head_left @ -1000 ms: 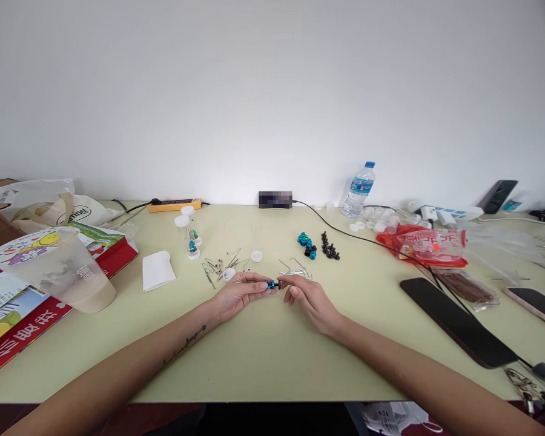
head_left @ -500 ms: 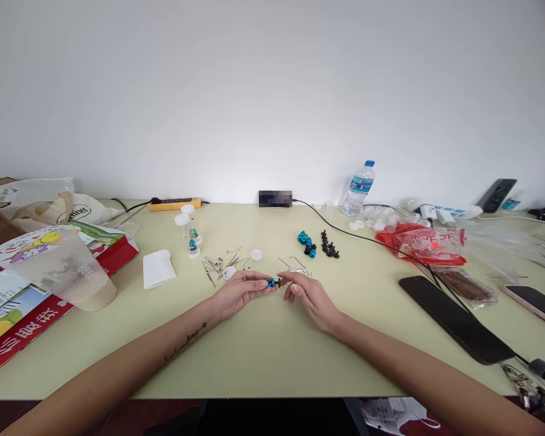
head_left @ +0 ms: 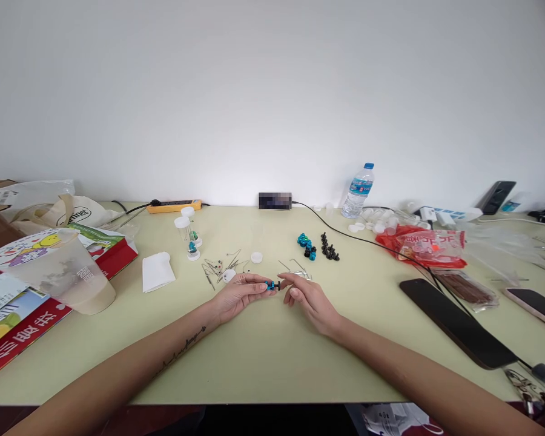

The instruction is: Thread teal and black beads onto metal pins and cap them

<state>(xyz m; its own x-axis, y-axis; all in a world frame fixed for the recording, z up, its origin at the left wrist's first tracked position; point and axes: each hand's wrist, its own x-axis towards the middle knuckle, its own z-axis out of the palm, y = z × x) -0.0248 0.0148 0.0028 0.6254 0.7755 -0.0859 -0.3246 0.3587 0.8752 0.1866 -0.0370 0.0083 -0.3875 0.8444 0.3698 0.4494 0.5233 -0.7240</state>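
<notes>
Between its thumb and fingers, my left hand [head_left: 240,298] holds a small blue part with a black disc-ended piece [head_left: 272,285], low over the table. My right hand [head_left: 312,304] is beside it, its index fingertip at the black end and its other fingers loosely curled, gripping nothing. Beyond the hands lie thin metal pins [head_left: 218,266], a round white cap [head_left: 256,257] and several bent metal wires [head_left: 295,268]. Farther right are a cluster of blue parts [head_left: 304,240] and a group of black parts [head_left: 329,247].
Clear tubes with white lids [head_left: 183,223] and a folded white paper [head_left: 158,272] stand and lie left. A plastic cup [head_left: 91,281] is far left. A water bottle [head_left: 358,191], white caps [head_left: 381,219], a red packet [head_left: 427,245] and a black phone [head_left: 454,324] are right.
Both hands stay nearly in place, the left still holding the blue and black piece. The view has tipped very slightly; nothing on the table has visibly moved.
</notes>
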